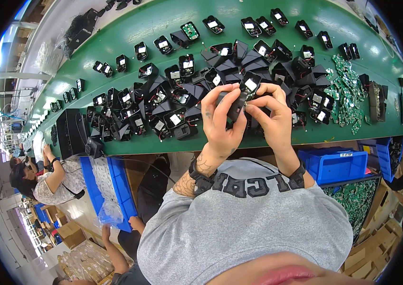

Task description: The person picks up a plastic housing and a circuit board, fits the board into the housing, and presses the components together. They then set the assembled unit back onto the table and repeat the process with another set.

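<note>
Above the green table, my left hand (pixel 221 121) is closed around a small black plastic housing (pixel 237 106), which it holds tilted. My right hand (pixel 273 116) is at the housing's right side, its thumb and forefinger pinched together at the edge. What sits between those fingertips is too small to make out. Just beyond my fingers lies another open black housing (pixel 251 84) with a white block inside. A dense heap of similar black housings (pixel 175 118), some with thin red wires, spreads around both hands.
Loose green circuit boards (pixel 346 97) are piled on the table (pixel 277 138) at right, beside an open black box (pixel 377 102). A large black box (pixel 71 133) stands at left. Below the edge are blue bins (pixel 336 166). Other people work at left, one near a blue tray (pixel 125 190).
</note>
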`<action>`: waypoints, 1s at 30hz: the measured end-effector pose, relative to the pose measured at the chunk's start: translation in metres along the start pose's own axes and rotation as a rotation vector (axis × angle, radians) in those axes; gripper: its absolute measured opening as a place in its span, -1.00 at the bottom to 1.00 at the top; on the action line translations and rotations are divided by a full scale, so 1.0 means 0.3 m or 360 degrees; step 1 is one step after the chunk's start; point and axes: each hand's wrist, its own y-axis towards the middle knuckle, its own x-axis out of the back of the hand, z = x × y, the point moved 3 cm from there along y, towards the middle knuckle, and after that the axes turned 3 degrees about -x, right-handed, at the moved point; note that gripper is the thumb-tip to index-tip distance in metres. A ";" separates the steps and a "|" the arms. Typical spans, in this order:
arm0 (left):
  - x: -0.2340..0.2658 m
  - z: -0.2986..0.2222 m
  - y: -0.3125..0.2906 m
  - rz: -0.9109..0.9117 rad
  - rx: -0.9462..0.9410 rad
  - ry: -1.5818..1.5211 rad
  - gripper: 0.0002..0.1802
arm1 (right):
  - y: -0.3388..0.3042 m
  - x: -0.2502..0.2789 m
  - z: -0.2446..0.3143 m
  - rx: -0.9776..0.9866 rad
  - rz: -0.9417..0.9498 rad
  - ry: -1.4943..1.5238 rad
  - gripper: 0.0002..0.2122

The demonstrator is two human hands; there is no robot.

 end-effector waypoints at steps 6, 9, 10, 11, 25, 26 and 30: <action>0.009 0.001 -0.003 0.0036 -0.0082 -0.0013 -0.56 | -0.005 -0.005 -0.035 -0.0036 0.0081 0.0214 -0.91; 0.006 0.001 -0.008 0.0036 -0.0090 0.0007 -0.57 | -0.003 -0.014 -0.041 -0.0107 0.0102 0.0491 -0.90; 0.005 0.004 -0.010 0.0007 -0.0080 -0.0012 -0.57 | -0.003 -0.017 -0.043 -0.0156 0.0094 0.0630 -0.88; 0.006 0.004 -0.009 0.0006 -0.0080 -0.0015 -0.57 | -0.002 -0.018 -0.043 -0.0156 0.0094 0.0627 -0.88; -0.004 -0.002 -0.024 -0.0014 -0.0016 -0.0145 -0.45 | -0.019 -0.021 -0.076 -0.0558 0.0152 0.1055 -0.91; -0.002 -0.006 -0.021 -0.0012 -0.0016 -0.0142 -0.45 | -0.018 -0.021 -0.079 -0.0558 0.0153 0.1058 -0.91; 0.001 -0.007 -0.019 0.0036 0.0034 -0.0060 -0.49 | -0.017 -0.025 -0.092 -0.0556 0.0159 0.1081 -0.90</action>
